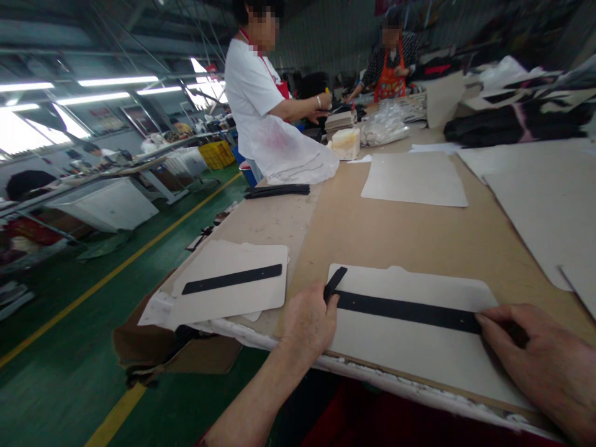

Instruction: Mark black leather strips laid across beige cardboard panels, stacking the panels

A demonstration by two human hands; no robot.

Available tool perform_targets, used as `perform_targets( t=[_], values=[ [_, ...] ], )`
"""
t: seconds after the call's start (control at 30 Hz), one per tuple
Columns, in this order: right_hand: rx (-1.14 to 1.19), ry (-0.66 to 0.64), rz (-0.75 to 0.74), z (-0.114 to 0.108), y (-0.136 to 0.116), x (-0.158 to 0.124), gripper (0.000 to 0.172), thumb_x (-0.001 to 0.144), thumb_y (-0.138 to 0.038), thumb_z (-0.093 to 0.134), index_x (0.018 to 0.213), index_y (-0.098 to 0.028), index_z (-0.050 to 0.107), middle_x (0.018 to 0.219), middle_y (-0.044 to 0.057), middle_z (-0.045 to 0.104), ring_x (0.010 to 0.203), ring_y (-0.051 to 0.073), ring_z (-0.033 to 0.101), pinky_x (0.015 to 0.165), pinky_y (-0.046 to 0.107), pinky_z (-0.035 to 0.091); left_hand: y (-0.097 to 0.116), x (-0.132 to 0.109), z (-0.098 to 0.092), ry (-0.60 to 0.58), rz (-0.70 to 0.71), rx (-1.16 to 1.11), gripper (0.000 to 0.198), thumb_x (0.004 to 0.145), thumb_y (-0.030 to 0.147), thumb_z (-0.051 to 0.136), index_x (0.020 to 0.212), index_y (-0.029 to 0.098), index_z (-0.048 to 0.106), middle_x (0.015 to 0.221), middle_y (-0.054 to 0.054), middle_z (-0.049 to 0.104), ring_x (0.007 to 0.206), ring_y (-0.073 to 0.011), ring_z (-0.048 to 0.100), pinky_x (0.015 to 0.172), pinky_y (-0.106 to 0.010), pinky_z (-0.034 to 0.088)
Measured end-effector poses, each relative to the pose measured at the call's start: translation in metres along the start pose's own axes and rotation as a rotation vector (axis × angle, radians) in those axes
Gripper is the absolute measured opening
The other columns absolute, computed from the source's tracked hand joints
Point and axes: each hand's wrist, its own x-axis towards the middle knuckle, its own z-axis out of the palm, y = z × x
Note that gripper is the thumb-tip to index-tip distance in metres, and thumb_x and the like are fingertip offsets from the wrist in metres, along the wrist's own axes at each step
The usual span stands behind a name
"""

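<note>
Long flat black strip of smooth, matte material [410,311] lies across a pale grey-white board with rounded corners [400,344], right in front of the person. Its long axis runs left to right, the left end slightly higher in the view, the right end dipping towards the right hand [535,357]. Two tiny pale dots mark its face, one near each end. On the right, thumb and forefinger are pinched together on the strip's tip. Over on the left, the left hand [310,316] has its fingers curled in, thumb and forefinger clamped on a short, narrow black piece [335,282] that sticks up and away at a slant; whether it joins the strip, I cannot tell. Beneath it all, a smooth tan tabletop [395,230] with a rough whitish edge. Just left, a second pale board [246,298] carries another flat black strip [233,279], this one rising towards the right. Farther back, slim black lengths [277,191] lie stacked near a person in a white top [246,87].
</note>
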Motion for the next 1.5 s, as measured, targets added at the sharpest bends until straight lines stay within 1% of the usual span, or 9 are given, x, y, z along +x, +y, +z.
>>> perform_targets(
  t=[0.23, 0.5, 0.67, 0.8, 1.03, 1.13, 1.23, 1.33, 1.5],
  values=[
    [-0.018, 0.043, -0.016, -0.004, -0.010, -0.006, 0.039, 0.077, -0.061, 0.043, 0.088, -0.031, 0.066, 0.090, 0.004, 0.071, 0.071, 0.028, 0.066, 0.061, 0.039, 0.048, 0.004, -0.001, -0.002, -0.025, -0.011, 0.046, 0.021, 0.095, 0.035, 0.053, 0.099, 0.018, 0.064, 0.093, -0.010, 0.073, 0.090, -0.0292, 0.070, 0.077, -0.036, 0.049],
    [-0.078, 0.283, -0.413, -0.008, -0.022, -0.020, 0.029, 0.094, -0.046, 0.038, 0.095, -0.026, 0.059, 0.093, 0.000, 0.067, 0.070, 0.020, 0.065, 0.056, 0.033, 0.044, 0.014, -0.006, -0.001, 0.022, 0.121, 0.105, 0.015, 0.094, 0.020, 0.052, 0.106, 0.022, 0.061, 0.119, -0.004, 0.061, 0.096, -0.0195, 0.067, 0.079, -0.028, 0.051],
    [-0.349, 0.150, -0.520, -0.026, -0.034, -0.032, 0.027, 0.097, -0.024, 0.036, 0.106, -0.024, 0.061, 0.103, 0.004, 0.067, 0.071, 0.020, 0.065, 0.052, 0.032, 0.043, 0.015, -0.014, -0.002, -0.117, 0.356, 0.243, 0.040, 0.096, 0.009, 0.042, 0.125, 0.030, 0.058, 0.117, -0.003, 0.063, 0.097, -0.0195, 0.068, 0.075, -0.030, 0.054],
    [-0.451, 0.117, -0.630, -0.034, -0.037, -0.044, 0.049, 0.088, -0.006, 0.039, 0.125, -0.028, 0.061, 0.114, 0.008, 0.064, 0.086, 0.023, 0.065, 0.061, 0.033, 0.052, 0.012, -0.019, -0.008, -0.157, 0.448, 0.385, 0.053, 0.093, 0.006, 0.042, 0.140, 0.030, 0.047, 0.126, -0.006, 0.059, 0.090, -0.0215, 0.070, 0.071, -0.034, 0.057],
    [-0.523, 0.061, -0.648, -0.034, -0.039, -0.045, 0.050, 0.089, -0.008, 0.041, 0.133, -0.026, 0.058, 0.112, 0.011, 0.060, 0.091, 0.025, 0.062, 0.062, 0.033, 0.056, 0.011, -0.016, -0.003, -0.160, 0.499, 0.453, 0.056, 0.089, 0.004, 0.041, 0.141, 0.025, 0.046, 0.130, -0.009, 0.056, 0.083, -0.0225, 0.071, 0.068, -0.036, 0.059],
    [-0.452, 0.037, -0.705, -0.038, -0.044, -0.044, 0.040, 0.092, -0.013, 0.042, 0.126, -0.022, 0.063, 0.110, 0.011, 0.062, 0.095, 0.025, 0.061, 0.076, 0.040, 0.057, 0.009, -0.017, -0.005, -0.130, 0.540, 0.400, 0.050, 0.092, 0.010, 0.040, 0.139, 0.022, 0.049, 0.129, -0.010, 0.057, 0.086, -0.0237, 0.070, 0.073, -0.038, 0.059],
    [-0.333, 0.053, -0.773, -0.039, -0.040, -0.053, 0.034, 0.094, -0.032, 0.050, 0.122, -0.019, 0.066, 0.122, 0.013, 0.063, 0.112, 0.030, 0.058, 0.094, 0.050, 0.053, 0.004, -0.023, -0.015, -0.128, 0.599, 0.308, 0.046, 0.096, 0.042, 0.048, 0.135, 0.019, 0.053, 0.130, -0.012, 0.056, 0.096, -0.0280, 0.069, 0.083, -0.042, 0.058],
    [-0.242, 0.076, -0.835, -0.030, -0.021, -0.066, 0.066, 0.079, -0.051, 0.067, 0.136, -0.018, 0.059, 0.140, 0.016, 0.057, 0.125, 0.037, 0.053, 0.098, 0.054, 0.052, -0.003, -0.033, -0.029, -0.202, 0.668, 0.275, 0.084, 0.076, 0.075, 0.060, 0.136, 0.016, 0.054, 0.133, -0.015, 0.055, 0.100, -0.0344, 0.067, 0.087, -0.048, 0.057],
    [-0.206, 0.078, -1.021, -0.016, 0.009, -0.068, 0.072, 0.072, -0.024, 0.063, 0.142, -0.033, 0.053, 0.146, 0.006, 0.054, 0.126, 0.034, 0.056, 0.093, 0.049, 0.057, -0.013, -0.044, -0.044, -0.247, 0.775, 0.355, 0.072, 0.080, 0.045, 0.065, 0.143, 0.015, 0.046, 0.134, -0.019, 0.055, 0.099, -0.0338, 0.068, 0.081, -0.047, 0.059]
  ],
)
